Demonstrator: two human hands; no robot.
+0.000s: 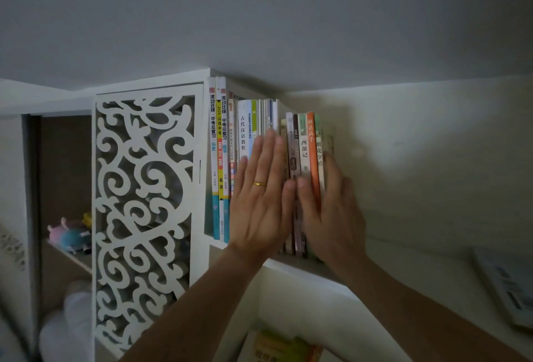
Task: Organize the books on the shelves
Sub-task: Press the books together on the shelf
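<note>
Your white shelf unit fills the lower left of the view, with a carved scrollwork panel at its front and a row of books standing upright on the upper shelf to the panel's right. The row runs from two tall volumes beside the panel to a shorter group at the right end, where an orange-spined book stands.

Both your forearms reach up from the lower edge toward that row. Your left hand lies flat against the spines near the middle of the row, fingers straight and together, grasping nothing; a gold ring sits on one finger. Your right hand wraps the right end of the shorter group: its thumb presses the spines, its fingers lie along the far side of the end book. The two thumbs nearly touch.

Soft toys sit in the compartment left of the panel.
</note>
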